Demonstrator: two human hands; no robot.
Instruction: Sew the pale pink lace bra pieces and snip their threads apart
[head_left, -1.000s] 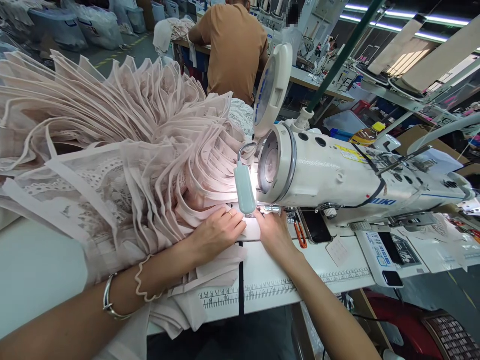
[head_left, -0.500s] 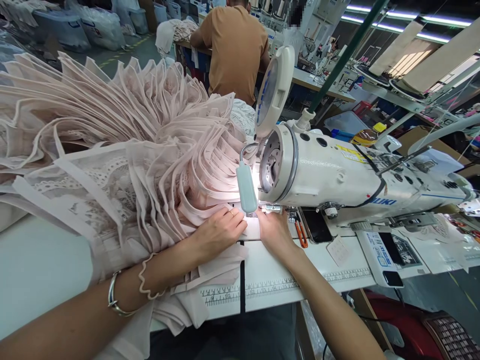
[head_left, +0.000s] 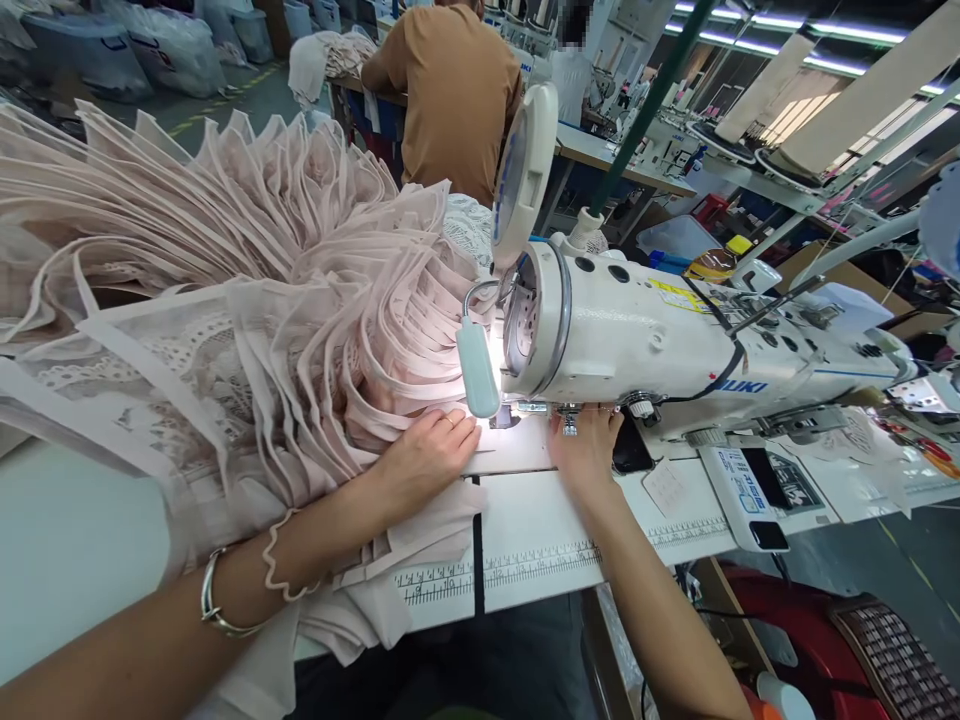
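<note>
1. Pink fabric pieces (head_left: pixel 247 300) are piled at the left of the surface (head_left: pixel 540 510); too many to count.
2. One piece is pressed flat by the left hand (head_left: pixel 424 460), fingers extended, beside the needle; stitching appears unfinished.
3. One sewing machine (head_left: pixel 645 340) is seen; the right hand (head_left: pixel 589 450) rests beneath it, loosely spread, holding nothing visible.
</note>
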